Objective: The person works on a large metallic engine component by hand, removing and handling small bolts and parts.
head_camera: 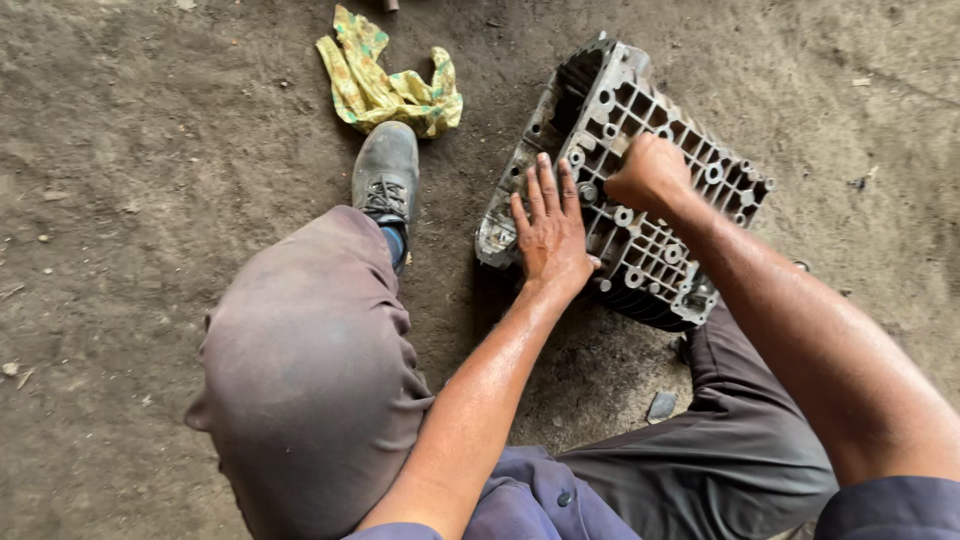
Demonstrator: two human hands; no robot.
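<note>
A grey cast-metal engine casing [690, 160], ribbed into many cells and bolt holes, lies tilted on the dirt floor between my legs. My left hand [548, 228] rests flat on its near left part, fingers stretched and together. My right hand [650, 172] is curled into a fist on the middle of the casing; whatever is inside the fist is hidden.
A crumpled yellow-green rag [385, 85] lies on the ground at the top. My left knee [300, 370] and grey shoe [386, 175] sit left of the casing. My right leg [740, 440] is folded below it. Packed dirt floor [130, 180] all around.
</note>
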